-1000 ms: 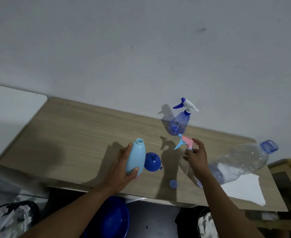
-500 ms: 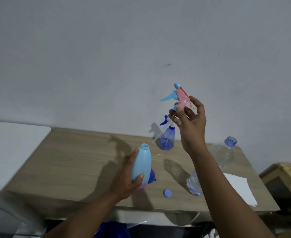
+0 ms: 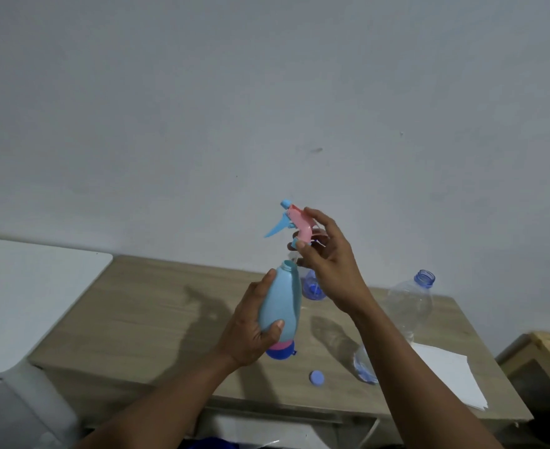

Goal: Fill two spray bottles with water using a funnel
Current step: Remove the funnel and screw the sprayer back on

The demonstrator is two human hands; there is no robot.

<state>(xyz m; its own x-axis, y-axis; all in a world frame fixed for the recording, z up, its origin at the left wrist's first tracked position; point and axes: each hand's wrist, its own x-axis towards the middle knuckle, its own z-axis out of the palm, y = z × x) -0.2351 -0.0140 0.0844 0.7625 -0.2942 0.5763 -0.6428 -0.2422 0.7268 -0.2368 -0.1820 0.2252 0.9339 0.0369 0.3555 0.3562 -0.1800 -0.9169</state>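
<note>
left hand (image 3: pixel 251 332) wraps light blue bottle (image 3: pixel 281 306) mid-body; right hand (image 3: pixel 327 260) pinches sprayer head (image 3: pixel 299 223) above its neck. prob light, slick plastic, grip w/ care.

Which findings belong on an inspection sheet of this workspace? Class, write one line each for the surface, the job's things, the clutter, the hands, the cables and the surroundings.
Surface: wooden table, dry as far as visible.
Job's things: light blue bottle, neck open, held off the table; pink spray head held above it; blue funnel on the table behind the bottle's base; second spray bottle mostly hidden; clear water bottle uncapped.
Clutter: blue cap; white paper.
Hands: left hand grips the bottle; right hand pinches the spray head.
Cables: nothing seen.
Surroundings: plain grey wall.
</note>
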